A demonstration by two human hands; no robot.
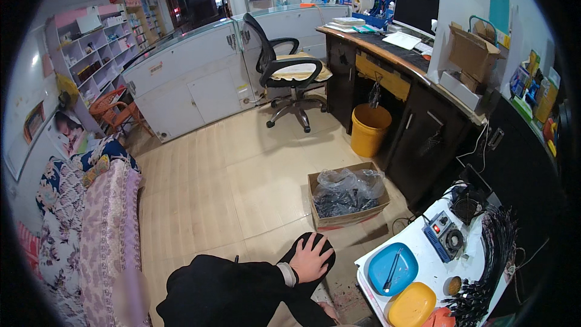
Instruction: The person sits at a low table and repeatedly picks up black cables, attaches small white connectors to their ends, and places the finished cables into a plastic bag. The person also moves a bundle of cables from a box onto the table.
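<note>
The left hand (310,259) rests on a black-clad knee (331,248), back up, its fingers spread over the cloth. Below it, at the lower edge, what seems to be the right hand (328,310) shows only in part; I cannot tell how its fingers stand. Just right of the knees is a white table (433,275). On it, a yellow tray (411,306) lies beside a blue tray (379,258) with dark tweezers (392,269) in it. Beyond them are a small fan unit (452,241) and, to its right, a bundle of black leads (502,242). Past the knee, an open carton (351,220) on the floor holds clear and dark plastic. Farther off stand a yellow bin (366,139), a dark desk (417,151), a wheeled chair (296,72) and a pale counter (175,97).
</note>
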